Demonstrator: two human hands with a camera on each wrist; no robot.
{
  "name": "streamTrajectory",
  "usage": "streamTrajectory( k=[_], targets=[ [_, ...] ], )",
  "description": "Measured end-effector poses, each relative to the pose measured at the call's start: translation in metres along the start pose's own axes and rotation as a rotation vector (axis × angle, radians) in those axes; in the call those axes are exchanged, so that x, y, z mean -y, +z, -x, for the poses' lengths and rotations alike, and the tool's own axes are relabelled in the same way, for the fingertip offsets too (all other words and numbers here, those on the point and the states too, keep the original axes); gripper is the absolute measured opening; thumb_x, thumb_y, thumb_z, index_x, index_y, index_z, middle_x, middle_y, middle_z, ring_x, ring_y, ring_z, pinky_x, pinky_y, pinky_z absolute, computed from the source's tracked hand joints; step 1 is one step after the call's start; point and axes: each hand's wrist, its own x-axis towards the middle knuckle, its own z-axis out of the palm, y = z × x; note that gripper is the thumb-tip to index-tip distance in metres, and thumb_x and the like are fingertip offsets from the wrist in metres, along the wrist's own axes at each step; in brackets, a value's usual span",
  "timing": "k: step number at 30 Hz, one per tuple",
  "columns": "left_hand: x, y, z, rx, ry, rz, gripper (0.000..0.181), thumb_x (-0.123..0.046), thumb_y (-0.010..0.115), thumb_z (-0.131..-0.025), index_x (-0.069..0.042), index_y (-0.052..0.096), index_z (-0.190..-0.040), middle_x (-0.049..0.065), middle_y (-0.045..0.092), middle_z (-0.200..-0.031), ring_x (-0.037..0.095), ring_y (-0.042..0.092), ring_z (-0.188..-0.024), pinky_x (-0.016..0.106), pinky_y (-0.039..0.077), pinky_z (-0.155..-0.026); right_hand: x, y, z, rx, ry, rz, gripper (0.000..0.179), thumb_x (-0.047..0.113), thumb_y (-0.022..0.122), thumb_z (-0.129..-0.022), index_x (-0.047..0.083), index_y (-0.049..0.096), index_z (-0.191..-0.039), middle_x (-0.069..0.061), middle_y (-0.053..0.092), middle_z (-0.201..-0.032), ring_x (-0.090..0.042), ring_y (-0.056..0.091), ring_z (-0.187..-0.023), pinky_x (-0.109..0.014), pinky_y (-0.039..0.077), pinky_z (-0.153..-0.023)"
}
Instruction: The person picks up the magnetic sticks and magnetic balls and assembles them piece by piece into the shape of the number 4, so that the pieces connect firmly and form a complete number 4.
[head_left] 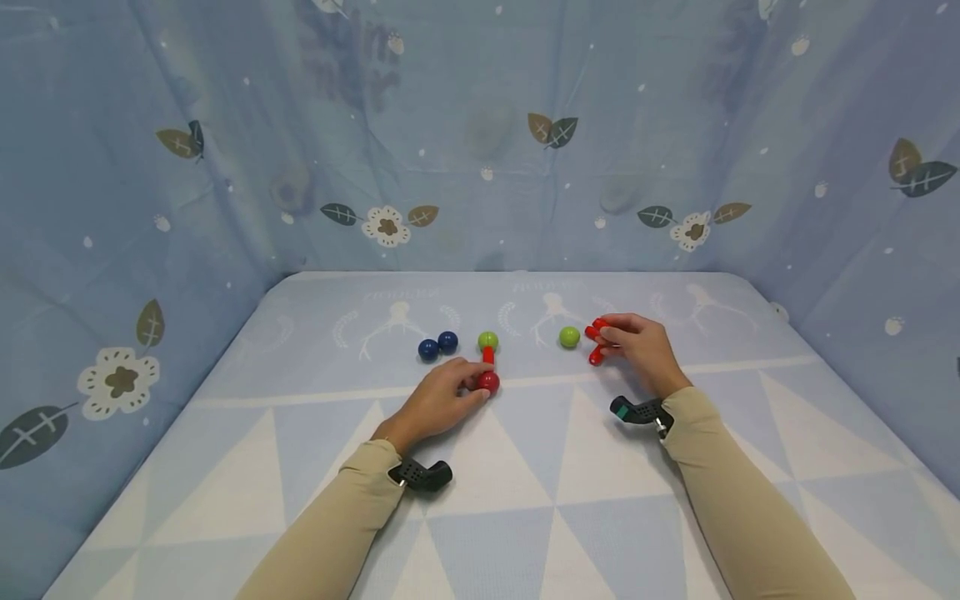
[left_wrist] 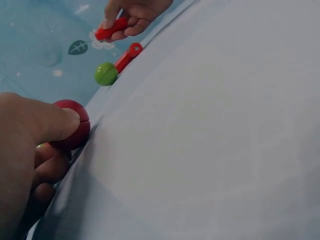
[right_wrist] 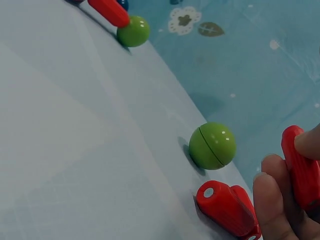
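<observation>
My left hand [head_left: 442, 396] pinches a shiny red ball [head_left: 489, 382] between thumb and fingers. From that ball a red stick [head_left: 488, 356] reaches to a green ball [head_left: 487, 340] on the far side. My right hand [head_left: 637, 346] holds another red stick [right_wrist: 302, 175] between thumb and fingers, raised off the table. Beneath it, more red sticks [right_wrist: 225, 210] lie on the table, with a pale round spot on one end. A second green ball [right_wrist: 212, 146], with a seam around it, rests just left of those sticks.
Two dark blue balls, one [head_left: 428, 350] and another [head_left: 447, 342], sit side by side beyond my left hand. The tabletop [head_left: 525, 467] has a pale triangle-patterned cover. Blue printed curtains [head_left: 480, 167] stand behind it and along both sides.
</observation>
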Motion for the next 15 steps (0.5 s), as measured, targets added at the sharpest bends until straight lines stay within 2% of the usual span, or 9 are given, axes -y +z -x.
streamTrajectory(
  k=[8, 15],
  targets=[
    [0.0, 0.0, 0.001, -0.006, 0.003, -0.004, 0.041, -0.02, 0.072, -0.093, -0.013, 0.065, -0.133, -0.004, 0.059, -0.097, 0.013, 0.053, -0.087, 0.032, 0.045, -0.079, 0.004, 0.01, 0.002, 0.041, -0.031, 0.068, 0.037, 0.015, 0.064, -0.098, -0.002, 0.059, -0.13, -0.02, 0.061, -0.123, -0.036, 0.064, -0.107, -0.033, 0.055, -0.086],
    [0.0, 0.0, 0.0, -0.005, 0.003, 0.025, 0.041, -0.02, 0.072, -0.093, -0.014, 0.065, -0.133, -0.004, 0.061, -0.102, 0.012, 0.055, -0.089, 0.032, 0.046, -0.082, 0.005, 0.012, 0.004, 0.06, -0.033, 0.086, 0.036, 0.012, 0.063, -0.098, -0.003, 0.059, -0.13, -0.023, 0.061, -0.123, -0.035, 0.065, -0.102, -0.034, 0.056, -0.084]
  ],
)
